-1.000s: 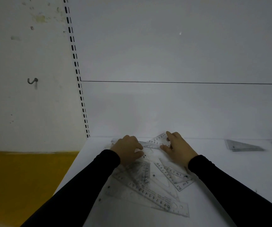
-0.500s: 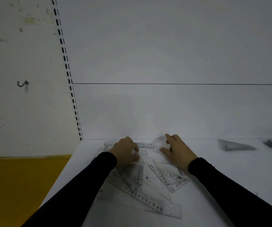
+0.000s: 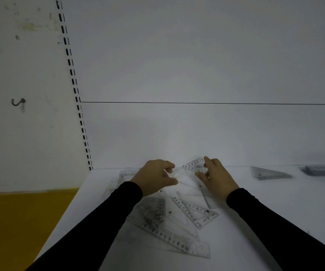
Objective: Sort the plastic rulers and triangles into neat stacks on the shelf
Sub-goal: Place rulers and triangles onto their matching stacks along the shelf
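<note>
A loose pile of clear plastic rulers and triangles lies on the white shelf [image 3: 255, 222] in front of me. A long straight ruler [image 3: 175, 241] runs across the near side of the pile, and a small triangle [image 3: 198, 214] lies to its right. My right hand [image 3: 217, 178] pinches a clear ruler [image 3: 194, 165] near the back wall, tilted up at its far end. My left hand [image 3: 155, 177] has its fingers curled at the ruler's other end, thumb and fingers closing on the plastic. Both sleeves are black.
At the back right of the shelf lie a stack of triangles [image 3: 269, 173] and a darker stack of rulers [image 3: 324, 170]. A slotted upright [image 3: 75, 89] marks the shelf's left end. Beyond it is a wall with a hook [image 3: 18, 101] and a yellow band [image 3: 20, 222].
The head view shifted slightly. My right hand has lifted the far end of the ruler a little, and my left hand's fingers have moved right onto its near end.
</note>
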Tool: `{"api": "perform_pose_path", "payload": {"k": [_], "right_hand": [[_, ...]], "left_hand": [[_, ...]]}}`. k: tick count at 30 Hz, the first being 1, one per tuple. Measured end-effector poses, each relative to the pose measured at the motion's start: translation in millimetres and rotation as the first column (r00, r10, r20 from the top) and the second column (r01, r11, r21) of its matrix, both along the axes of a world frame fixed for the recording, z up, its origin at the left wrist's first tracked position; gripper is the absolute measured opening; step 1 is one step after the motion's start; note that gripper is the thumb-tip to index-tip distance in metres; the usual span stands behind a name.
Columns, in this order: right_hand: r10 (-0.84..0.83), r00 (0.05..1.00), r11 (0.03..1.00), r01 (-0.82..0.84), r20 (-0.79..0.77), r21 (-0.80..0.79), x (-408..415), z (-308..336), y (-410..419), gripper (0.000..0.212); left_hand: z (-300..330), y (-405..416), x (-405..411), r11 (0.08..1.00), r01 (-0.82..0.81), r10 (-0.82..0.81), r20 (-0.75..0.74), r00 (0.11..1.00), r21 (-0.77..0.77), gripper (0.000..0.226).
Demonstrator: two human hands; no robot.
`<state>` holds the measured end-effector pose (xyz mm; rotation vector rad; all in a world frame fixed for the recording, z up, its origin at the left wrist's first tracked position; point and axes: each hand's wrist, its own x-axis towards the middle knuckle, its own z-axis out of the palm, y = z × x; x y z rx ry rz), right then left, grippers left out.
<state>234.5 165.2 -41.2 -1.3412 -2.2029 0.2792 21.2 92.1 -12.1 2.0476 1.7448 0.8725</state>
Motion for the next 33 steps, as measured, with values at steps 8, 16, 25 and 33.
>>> {"api": "perform_pose_path", "payload": {"k": [8,16,25,33], "right_hand": [[-0.133,0.991,0.991,0.133,0.021,0.011,47.9,-4.9,-30.4,0.047],[-0.275,0.961,0.961,0.275,0.022,-0.006,101.8,-13.3,-75.5,0.053],[-0.301,0.952,0.951,0.304,-0.065,0.053,173.0,-6.1,-93.8,0.05],[-0.332,0.937,0.939,0.339,-0.11,0.051,299.6,-14.3,-98.6,0.054]], "left_hand": [[-15.2,-0.4,6.4,0.992,0.0,-0.028,-0.22,0.975,-0.127,0.028],[12.9,-10.2,27.1,0.968,0.181,-0.176,0.041,0.983,-0.173,0.013],[17.4,-7.6,102.3,0.917,0.175,-0.2,-0.036,0.979,-0.358,0.04],[20.7,4.8,238.2,0.956,0.205,-0.269,-0.354,0.895,-0.21,0.046]]}}
